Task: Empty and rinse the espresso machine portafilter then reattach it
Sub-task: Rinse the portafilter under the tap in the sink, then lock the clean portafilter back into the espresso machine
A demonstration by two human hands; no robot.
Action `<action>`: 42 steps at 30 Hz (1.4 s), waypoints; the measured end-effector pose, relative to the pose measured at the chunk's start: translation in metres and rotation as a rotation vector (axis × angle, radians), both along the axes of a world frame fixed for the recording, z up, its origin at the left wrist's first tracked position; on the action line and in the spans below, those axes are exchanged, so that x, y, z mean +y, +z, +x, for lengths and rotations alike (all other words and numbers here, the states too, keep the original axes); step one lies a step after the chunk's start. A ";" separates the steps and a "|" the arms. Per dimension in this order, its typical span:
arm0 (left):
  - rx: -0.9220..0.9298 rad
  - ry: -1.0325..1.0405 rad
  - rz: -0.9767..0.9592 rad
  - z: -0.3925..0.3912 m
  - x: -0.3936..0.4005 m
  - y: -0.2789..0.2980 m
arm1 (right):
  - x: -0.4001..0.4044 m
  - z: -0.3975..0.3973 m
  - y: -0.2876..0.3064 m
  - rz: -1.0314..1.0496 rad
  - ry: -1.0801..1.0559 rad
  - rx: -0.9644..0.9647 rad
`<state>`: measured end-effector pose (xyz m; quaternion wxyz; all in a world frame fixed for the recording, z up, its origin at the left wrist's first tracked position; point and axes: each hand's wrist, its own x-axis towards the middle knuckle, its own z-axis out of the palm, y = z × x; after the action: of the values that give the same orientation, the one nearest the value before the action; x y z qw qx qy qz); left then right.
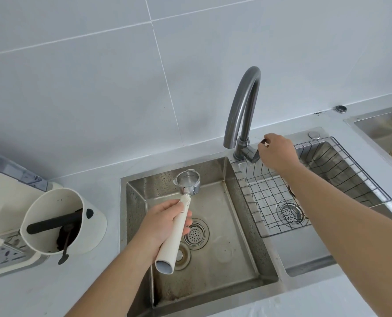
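My left hand [165, 221] grips the white handle of the portafilter [188, 182], holding it over the left sink basin [213, 266]. Its metal basket faces up, looks clean and seems to hold a little water. The basket sits below and left of the spout of the grey faucet [243, 106]. No water runs from the spout. My right hand [278, 152] rests on the faucet's lever [256, 154] at the tap base, fingers curled over it. The espresso machine [5, 202] stands at the far left edge, only partly in view.
A white knock box [62, 223] with a black bar and dark grounds stands on the counter left of the sink. A wire rack [304, 179] sits in the right basin over a drain strainer [290, 212]. Another steel sink [385, 131] lies at the far right.
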<state>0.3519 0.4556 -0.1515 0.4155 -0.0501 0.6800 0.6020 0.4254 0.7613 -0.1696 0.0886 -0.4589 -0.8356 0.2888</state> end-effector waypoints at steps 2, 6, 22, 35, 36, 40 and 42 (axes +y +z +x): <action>-0.017 -0.003 0.033 0.002 0.000 0.002 | -0.014 0.008 0.011 -0.018 -0.009 0.038; -0.086 -0.055 0.056 0.006 0.002 0.007 | -0.064 0.035 0.032 -0.201 -0.046 0.247; 0.064 -0.193 0.097 0.005 0.006 0.003 | -0.200 0.065 0.020 -1.216 -0.049 0.507; 0.080 -0.145 0.118 -0.006 -0.024 0.005 | -0.236 0.052 0.024 -1.227 0.087 0.408; 0.077 -0.140 0.125 -0.008 -0.028 0.006 | -0.238 0.049 0.024 -1.221 0.094 0.405; 0.082 -0.125 0.139 -0.015 -0.039 0.009 | -0.244 0.042 0.026 -1.206 0.118 0.403; 0.087 -0.114 0.156 -0.020 -0.050 0.012 | -0.253 0.035 0.027 -1.200 0.132 0.399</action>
<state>0.3321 0.4057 -0.1393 0.4216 0.0474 0.6502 0.6303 0.4605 0.5084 -0.1424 -0.0480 -0.3134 -0.5223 0.7916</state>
